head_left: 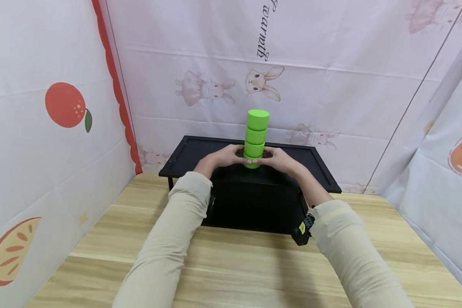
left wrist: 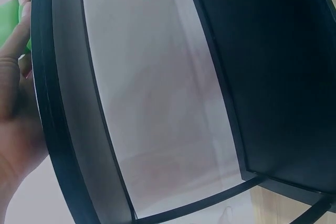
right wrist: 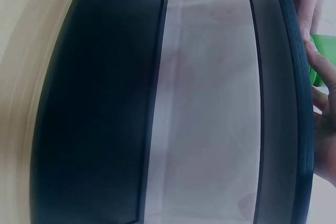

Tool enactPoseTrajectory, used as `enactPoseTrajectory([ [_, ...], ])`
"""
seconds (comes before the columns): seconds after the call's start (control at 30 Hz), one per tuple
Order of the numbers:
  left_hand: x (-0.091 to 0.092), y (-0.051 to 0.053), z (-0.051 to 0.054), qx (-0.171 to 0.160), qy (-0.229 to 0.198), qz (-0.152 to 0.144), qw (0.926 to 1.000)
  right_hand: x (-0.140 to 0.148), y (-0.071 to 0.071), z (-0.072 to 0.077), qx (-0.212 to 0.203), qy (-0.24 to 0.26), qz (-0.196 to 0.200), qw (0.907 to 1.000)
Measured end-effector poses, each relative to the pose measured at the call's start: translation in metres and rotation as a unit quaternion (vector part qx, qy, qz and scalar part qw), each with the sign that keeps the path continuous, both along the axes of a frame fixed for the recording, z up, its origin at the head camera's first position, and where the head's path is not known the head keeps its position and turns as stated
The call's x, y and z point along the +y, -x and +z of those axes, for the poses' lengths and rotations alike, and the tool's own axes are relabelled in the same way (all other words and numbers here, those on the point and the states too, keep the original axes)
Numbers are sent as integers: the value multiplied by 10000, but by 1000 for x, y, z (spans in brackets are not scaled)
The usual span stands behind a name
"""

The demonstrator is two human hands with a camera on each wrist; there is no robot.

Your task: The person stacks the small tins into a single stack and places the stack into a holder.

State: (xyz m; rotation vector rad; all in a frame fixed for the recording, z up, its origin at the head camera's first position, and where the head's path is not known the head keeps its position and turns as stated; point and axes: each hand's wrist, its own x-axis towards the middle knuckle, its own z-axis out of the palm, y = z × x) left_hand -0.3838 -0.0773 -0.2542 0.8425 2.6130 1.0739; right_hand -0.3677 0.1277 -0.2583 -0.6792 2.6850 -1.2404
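Several bright green cylinders point(head_left: 255, 137) stand one on another in an upright, slightly uneven stack on the top board of a black two-tier shelf point(head_left: 211, 149). From the left, my left hand point(head_left: 228, 156) grips the lowest cylinder, and my right hand point(head_left: 279, 160) grips it from the right. Both thumbs meet at its front; the fingers behind are mostly hidden. In the left wrist view, the shelf's edge partly covers the left hand point(left wrist: 18, 103) and the green cylinder point(left wrist: 8, 19). The right wrist view has part of the right hand point(right wrist: 325, 108) beside the green point(right wrist: 325, 51).
The shelf's lower board point(head_left: 254, 205) lies beneath my forearms, with thin black posts at its ends. It stands on a wood-grain table point(head_left: 238, 265). Printed cloth walls point(head_left: 331, 55) enclose the table at the back and both sides. A black wrist device point(head_left: 302, 231) hangs under the right sleeve.
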Motion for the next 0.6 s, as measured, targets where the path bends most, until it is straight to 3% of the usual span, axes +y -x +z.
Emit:
enactPoseTrajectory([
  [0.3, 2, 1, -1, 80, 66, 113, 9999, 1, 1, 0, -118, -40, 9, 9999],
  [0.6, -3, 0, -4, -44, -29, 333, 9994, 4, 0, 2, -130, 21, -24, 9999],
])
